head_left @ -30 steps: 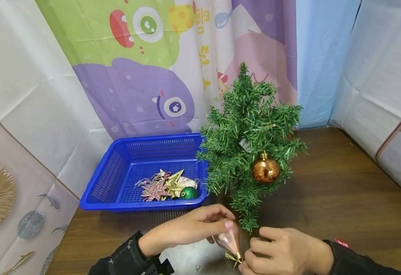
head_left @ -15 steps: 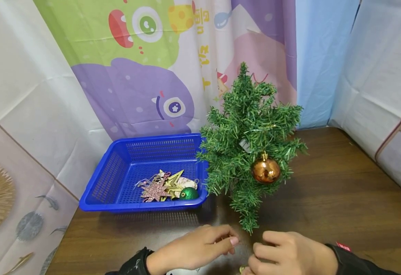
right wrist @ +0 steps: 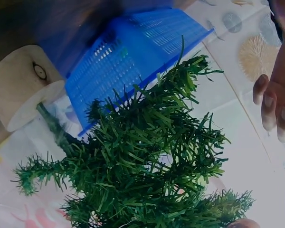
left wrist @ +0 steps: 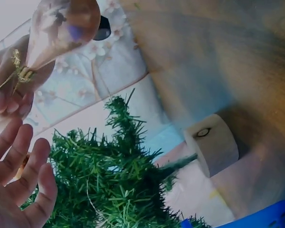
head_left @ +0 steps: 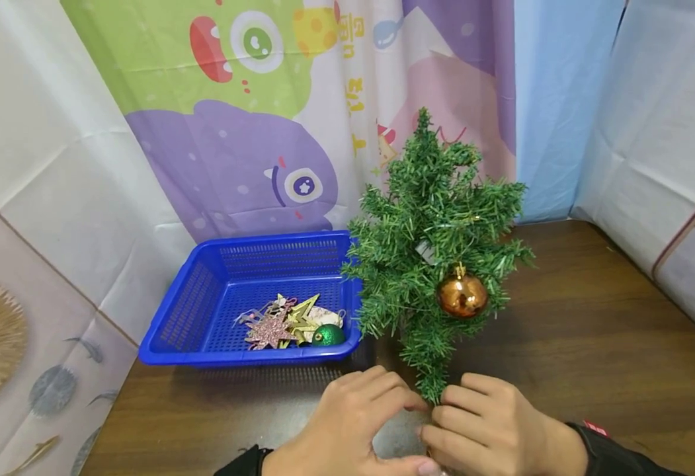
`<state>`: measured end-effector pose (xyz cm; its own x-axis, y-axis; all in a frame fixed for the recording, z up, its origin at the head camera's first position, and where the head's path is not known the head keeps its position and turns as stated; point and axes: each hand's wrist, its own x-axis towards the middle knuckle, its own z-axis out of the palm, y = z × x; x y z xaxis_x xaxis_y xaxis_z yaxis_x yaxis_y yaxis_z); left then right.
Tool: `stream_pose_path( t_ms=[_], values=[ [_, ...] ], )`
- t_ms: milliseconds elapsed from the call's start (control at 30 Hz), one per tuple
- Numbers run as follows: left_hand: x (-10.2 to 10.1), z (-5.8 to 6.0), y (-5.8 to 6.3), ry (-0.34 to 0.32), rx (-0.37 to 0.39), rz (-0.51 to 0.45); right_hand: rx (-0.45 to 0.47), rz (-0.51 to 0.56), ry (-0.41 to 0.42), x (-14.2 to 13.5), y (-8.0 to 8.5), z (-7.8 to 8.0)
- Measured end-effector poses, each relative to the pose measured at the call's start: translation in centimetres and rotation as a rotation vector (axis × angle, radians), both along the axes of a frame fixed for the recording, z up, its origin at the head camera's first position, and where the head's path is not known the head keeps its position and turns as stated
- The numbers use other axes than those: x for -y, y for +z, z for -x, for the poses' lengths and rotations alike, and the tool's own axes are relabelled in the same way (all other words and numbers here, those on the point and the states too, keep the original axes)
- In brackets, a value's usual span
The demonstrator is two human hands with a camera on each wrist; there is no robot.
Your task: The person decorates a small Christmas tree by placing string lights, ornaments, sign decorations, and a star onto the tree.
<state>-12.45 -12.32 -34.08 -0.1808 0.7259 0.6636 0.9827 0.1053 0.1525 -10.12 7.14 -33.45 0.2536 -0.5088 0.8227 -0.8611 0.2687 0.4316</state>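
In the head view my right hand (head_left: 490, 423) has curled fingers, low in front of a small artificial Christmas tree (head_left: 436, 238). It pinches the gold cord of a shiny pink teardrop ornament (left wrist: 61, 28), seen in the left wrist view; the head view hides the ornament. My left hand (head_left: 353, 423) is close beside the right, fingers spread and thumb toward it. The left wrist view shows the left fingers (left wrist: 31, 175) loosely bent, nothing between them. A shiny copper ball (head_left: 462, 295) hangs on the tree's front.
A blue plastic basket (head_left: 246, 357) stands left of the tree. In it lie a pink glitter star (head_left: 270, 329), a gold star (head_left: 304, 316) and a green glitter ball (head_left: 327, 335). The tree has a round wooden base (left wrist: 216, 145). Printed curtains (head_left: 246, 165) close off the brown table (head_left: 597, 330).
The left hand held the pink ornament's body a second ago and has let go. The ornament dropped out of the head view; the left hand has moved beside the right with fingers spread.
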Motion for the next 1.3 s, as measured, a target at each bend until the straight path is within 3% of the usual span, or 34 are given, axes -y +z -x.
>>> stream_pose_path(
  t_ms=[300, 600, 833, 1067, 1300],
  values=[
    [-0.7, -0.2, -0.4, 0.020, -0.118, -0.065, 0.129, 0.043, -0.056, 0.0, -0.1, -0.1],
    [-0.2, 0.1, -0.3, -0.005, -0.030, 0.006, 0.344, 0.042, -0.046, -0.2, 0.5, -0.8],
    [-0.2, 0.1, -0.3, 0.034, -0.008, 0.031, 0.500, 0.015, 0.026, -0.4, 0.0, -0.8],
    [-0.1, 0.1, -0.3, 0.049, 0.013, -0.005, 0.544, -0.003, 0.020, -0.4, 0.1, -1.1],
    [0.1, 0.6, 1.0, 0.043, 0.057, -0.085, 0.538, 0.012, -0.080, -0.7, 1.9, -1.3]
  ],
)
